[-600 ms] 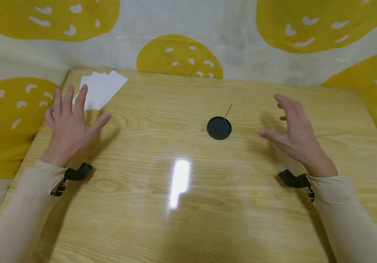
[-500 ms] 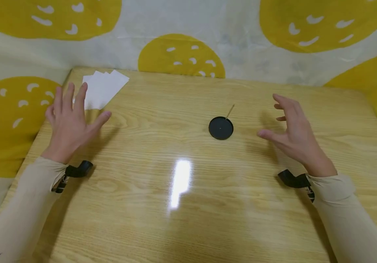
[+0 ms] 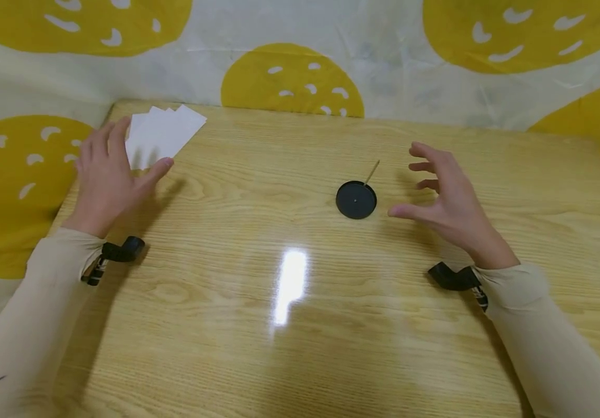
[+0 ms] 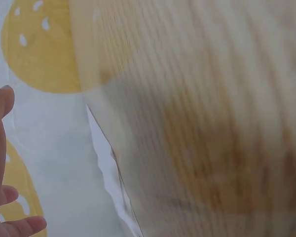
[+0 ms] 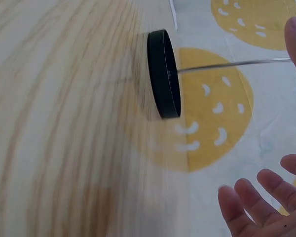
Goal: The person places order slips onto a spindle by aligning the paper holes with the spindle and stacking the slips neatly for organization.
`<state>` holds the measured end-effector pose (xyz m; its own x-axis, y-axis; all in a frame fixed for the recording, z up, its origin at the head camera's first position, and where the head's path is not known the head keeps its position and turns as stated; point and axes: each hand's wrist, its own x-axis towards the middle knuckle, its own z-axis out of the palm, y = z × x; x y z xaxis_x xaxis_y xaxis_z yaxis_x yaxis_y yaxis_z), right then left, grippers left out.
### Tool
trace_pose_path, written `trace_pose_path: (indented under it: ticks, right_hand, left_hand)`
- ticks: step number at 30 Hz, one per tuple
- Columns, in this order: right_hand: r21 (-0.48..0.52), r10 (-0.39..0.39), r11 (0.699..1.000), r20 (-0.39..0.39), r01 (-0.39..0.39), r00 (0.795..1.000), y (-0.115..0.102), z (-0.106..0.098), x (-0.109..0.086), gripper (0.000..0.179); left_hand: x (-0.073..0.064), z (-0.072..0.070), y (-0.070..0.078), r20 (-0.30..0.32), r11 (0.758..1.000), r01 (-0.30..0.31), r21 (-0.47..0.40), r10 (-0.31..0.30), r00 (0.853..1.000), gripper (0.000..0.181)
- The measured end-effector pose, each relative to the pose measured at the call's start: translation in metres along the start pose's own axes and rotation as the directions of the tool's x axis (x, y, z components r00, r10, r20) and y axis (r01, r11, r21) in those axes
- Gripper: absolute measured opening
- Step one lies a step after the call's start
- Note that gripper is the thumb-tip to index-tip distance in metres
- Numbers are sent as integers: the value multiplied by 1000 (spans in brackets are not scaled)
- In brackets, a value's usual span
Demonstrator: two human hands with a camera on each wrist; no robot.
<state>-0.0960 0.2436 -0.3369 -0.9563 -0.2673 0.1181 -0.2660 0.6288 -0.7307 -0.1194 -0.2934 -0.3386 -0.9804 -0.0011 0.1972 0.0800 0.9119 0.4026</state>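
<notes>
At the back left of the table lies a fanned stack of white paper slips (image 3: 161, 130). My left hand (image 3: 106, 177) hovers over their near left side, fingers spread and slightly bent, thumb apart. In the left wrist view the paper slips (image 4: 108, 170) appear nearly edge-on, with the hand's fingers (image 4: 22, 227) apart from them. A receipt spike with a round black base (image 3: 356, 203) stands right of the middle. The right wrist view shows its thin metal rod (image 5: 227, 65) rising from the base. My right hand (image 3: 451, 203) is just right of it, fingers loosely curved, holding nothing.
The wood-grain table (image 3: 216, 278) meets a white cloth with yellow shapes (image 3: 291, 81) behind and at the left. A bright reflection lies on the tabletop. Black wrist cameras (image 3: 453, 277) sit on both sleeves.
My right hand has moved left, closer to the receipt spike. My left hand has shifted slightly forward toward the paper slips, its fingers a little more bent. The head view has tilted slightly.
</notes>
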Motion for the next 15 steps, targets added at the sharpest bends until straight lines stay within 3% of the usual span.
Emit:
trace_pose_path:
  ticks: [4,11,15]
  right_hand:
    - [53,22,998,14,-23,1000,-1,6,3,109]
    - [125,33,991,45,-39,998,-2,15,10,112]
    - [147,46,987,73,-57,996,-1,21,13,111]
  left_hand:
    - [7,2,-3,-27,999,-32,-6,32,999,94]
    - [21,0,-10,76,997,80,20,-82,994,97]
    - [27,0,-12,99,994,97,46,-101,990,99]
